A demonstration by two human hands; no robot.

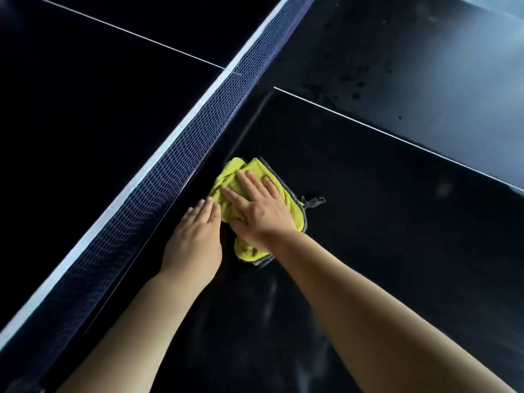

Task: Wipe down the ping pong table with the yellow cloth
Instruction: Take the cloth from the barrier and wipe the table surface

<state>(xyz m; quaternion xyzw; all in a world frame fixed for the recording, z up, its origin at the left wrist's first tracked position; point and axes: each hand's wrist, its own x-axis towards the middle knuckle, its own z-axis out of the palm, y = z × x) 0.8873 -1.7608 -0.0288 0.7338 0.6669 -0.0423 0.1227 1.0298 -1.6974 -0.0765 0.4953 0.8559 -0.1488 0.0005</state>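
A bunched yellow cloth (286, 195) with a grey hem lies on the dark ping pong table (382, 222), close to the net. My right hand (258, 207) presses flat on top of the cloth, fingers spread and pointing toward the net. Just left of it, my left hand (195, 239) rests palm down on the table, fingers together, its fingertips touching the cloth's edge. The cloth's lower part shows below my right wrist.
The dark blue net (181, 154) with a white top band runs diagonally from lower left to upper right, right beside my left hand. A white centre line (397, 134) crosses the table beyond the cloth. Dark wet spots (354, 95) mark the far half.
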